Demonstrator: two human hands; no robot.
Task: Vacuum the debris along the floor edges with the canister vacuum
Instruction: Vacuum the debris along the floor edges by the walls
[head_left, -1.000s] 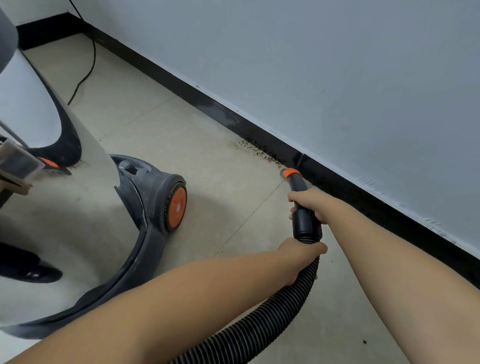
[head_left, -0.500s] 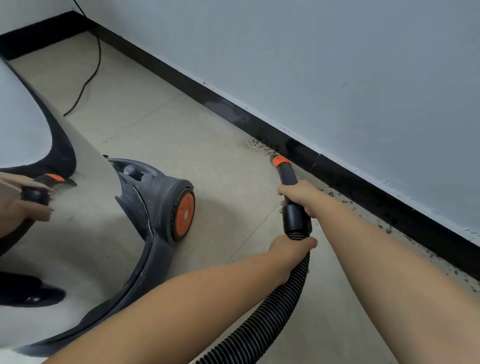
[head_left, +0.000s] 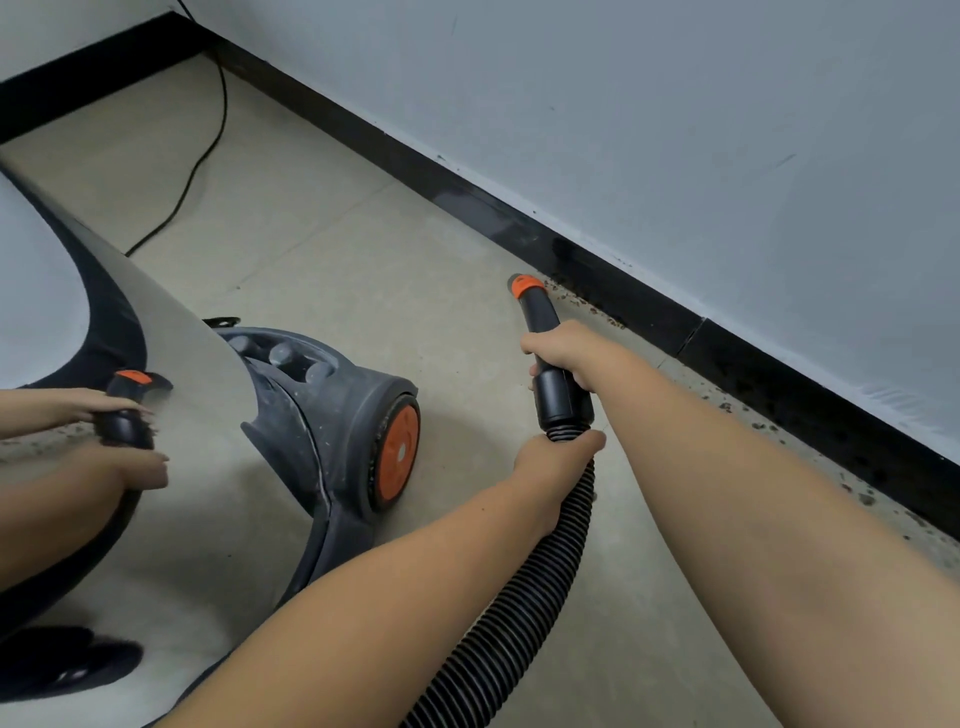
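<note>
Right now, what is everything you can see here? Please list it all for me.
Vacuum: one, shiny steel and grey with an orange wheel, at left.
Hose: one, black ribbed, running to bottom centre.
Nozzle: one, black with orange tip, near the skirting.
Debris: many brown bits, along the floor edge.
Cable: one, black, far floor.
Skirting: black, under the grey wall.
Hands: left hand grips the hose, right hand grips the nozzle.

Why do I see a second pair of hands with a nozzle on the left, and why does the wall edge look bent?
Head view: the shiny canister body mirrors the hands and the nozzle, so that second pair is a soft, blurred reflection; the wide-angle lens bows the black baseboard; lighting is even and diffuse, with only a faint shadow beside the orange wheel.
</note>
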